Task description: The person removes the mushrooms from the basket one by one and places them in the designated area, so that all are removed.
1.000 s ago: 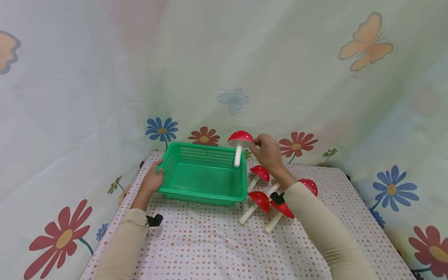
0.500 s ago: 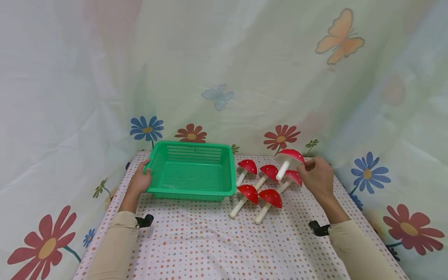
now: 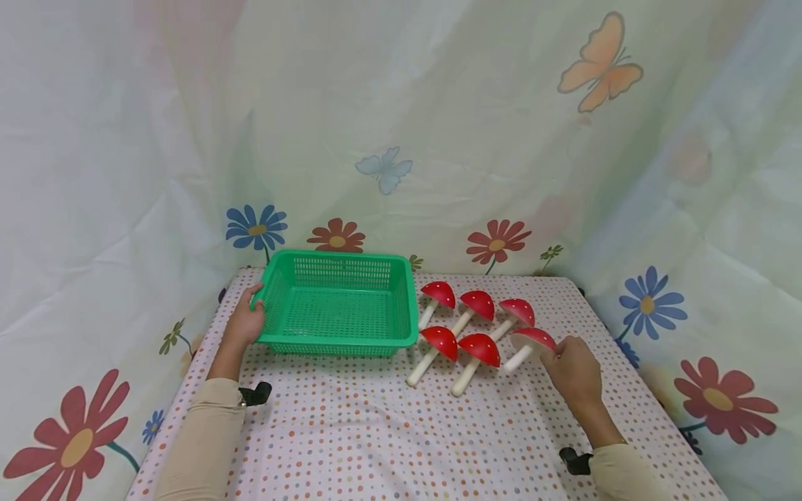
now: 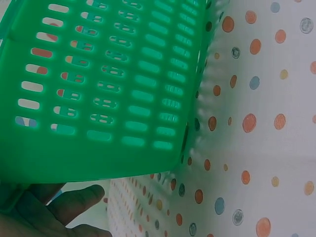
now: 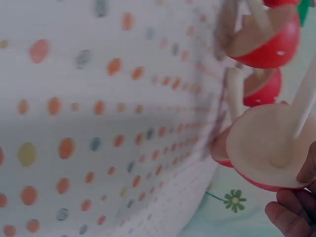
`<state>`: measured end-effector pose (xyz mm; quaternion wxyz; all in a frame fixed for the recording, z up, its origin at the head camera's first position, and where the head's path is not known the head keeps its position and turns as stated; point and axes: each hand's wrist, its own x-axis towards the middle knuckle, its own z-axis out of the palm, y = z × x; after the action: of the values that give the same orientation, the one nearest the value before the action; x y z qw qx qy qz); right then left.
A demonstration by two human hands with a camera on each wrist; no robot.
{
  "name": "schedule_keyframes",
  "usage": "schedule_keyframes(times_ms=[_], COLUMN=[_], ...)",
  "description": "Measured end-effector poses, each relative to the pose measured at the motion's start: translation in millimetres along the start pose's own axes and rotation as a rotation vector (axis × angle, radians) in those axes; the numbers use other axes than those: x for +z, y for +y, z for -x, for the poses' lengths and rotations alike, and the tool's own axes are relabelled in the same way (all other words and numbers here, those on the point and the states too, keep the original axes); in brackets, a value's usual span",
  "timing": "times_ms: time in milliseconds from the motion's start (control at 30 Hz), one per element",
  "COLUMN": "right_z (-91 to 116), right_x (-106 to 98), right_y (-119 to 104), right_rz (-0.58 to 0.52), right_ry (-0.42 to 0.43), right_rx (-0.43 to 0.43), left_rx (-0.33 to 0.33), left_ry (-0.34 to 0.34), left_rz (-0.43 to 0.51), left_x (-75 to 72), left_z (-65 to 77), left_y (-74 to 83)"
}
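My left hand (image 3: 246,321) grips the left rim of a green plastic basket (image 3: 341,341); in the left wrist view its fingers (image 4: 81,201) show below the slotted basket wall (image 4: 98,157). My right hand (image 3: 575,372) pinches the cap edge of a toy mushroom (image 3: 535,338), red with white dots on a white stem. In the right wrist view that mushroom's pale underside (image 5: 254,140) faces the camera, with thumb and fingers at its rim. Several like mushrooms lie in two rows between basket and right hand, among them a front one (image 3: 480,348) and a back one (image 3: 516,310).
A dotted cloth (image 3: 376,431) covers the table. Behind and beside it hangs a pale curtain (image 3: 301,139) printed with flowers and butterflies. The basket stands at the back left, its right side close to the nearest mushroom (image 3: 438,293).
My right hand has carried the mushroom from over the basket's right edge to the right, then down to the front row's right end. The left hand stays on the basket; the head view has shifted slightly.
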<state>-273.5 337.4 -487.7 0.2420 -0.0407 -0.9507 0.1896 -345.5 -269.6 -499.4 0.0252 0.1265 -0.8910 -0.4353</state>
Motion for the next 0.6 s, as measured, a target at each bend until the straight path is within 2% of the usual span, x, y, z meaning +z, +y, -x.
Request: schedule_keyframes(times_ms=[267,433,600], right_z=[8.8,10.6,15.3], right_x=[21.8,23.7,19.4], right_y=[1.5,-0.3,-5.7], right_rz=[0.123,0.148,0.139], right_ry=[-0.064,-0.119,-0.21], right_rx=[-0.04,-0.032,-0.012], left_rx=[-0.002,0.0,-0.011], left_ry=[0.004,0.001,0.001], left_rz=[-0.003,-0.007,-0.009], left_x=[-0.4,-1.0,-1.7], left_z=[0.3,0.2,0.1], left_y=[1.9,3.3,2.5])
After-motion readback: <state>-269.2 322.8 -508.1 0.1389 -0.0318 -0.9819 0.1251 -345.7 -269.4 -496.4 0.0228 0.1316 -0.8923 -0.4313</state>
